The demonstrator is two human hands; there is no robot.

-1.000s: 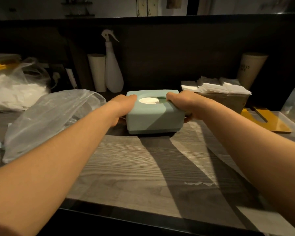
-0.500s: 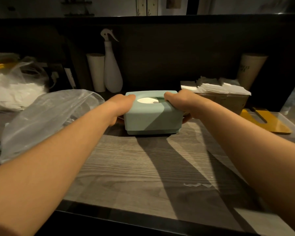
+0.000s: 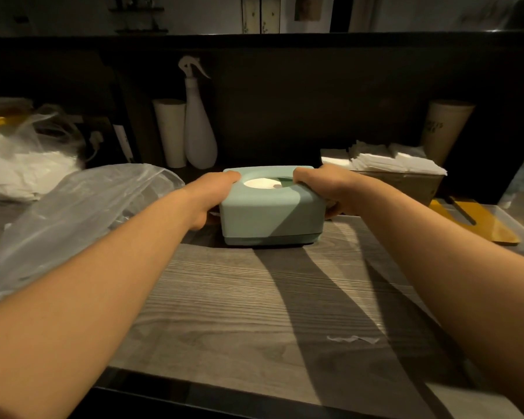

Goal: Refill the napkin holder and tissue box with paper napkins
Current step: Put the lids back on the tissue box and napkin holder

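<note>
Head camera showed the pale green tissue box [image 3: 271, 211] standing in the middle of the frame, on the far part of the grey wooden counter [image 3: 239, 303]. The left hand [image 3: 211, 192] gripped its left end and the right hand [image 3: 321, 184] gripped its right end, both with fingers curled over the top edge, so each hand was closed around the box. Through the oval opening [image 3: 265, 182] in the lid something white was visible, probably napkins inside, so the box seemed to be already filled and its lid put on. Whether the lid was pressed fully home, the picture did not tell; a darker band ran along the bottom of the box.

At the right of the frame, just behind the right hand, a brown napkin holder [image 3: 406, 184] carried a stack of white paper napkins [image 3: 397, 160] that rose above its rim, so it looked full too. By this judgement, little of the task was left, maybe only to seat the lid and place the box.

A crumpled clear plastic bag [image 3: 82, 216] lay at the left. A white spray bottle [image 3: 198, 125] stood in the upper middle, against the dark wall. A small torn scrap of paper [image 3: 351, 339] lay on the counter at lower right.
</note>
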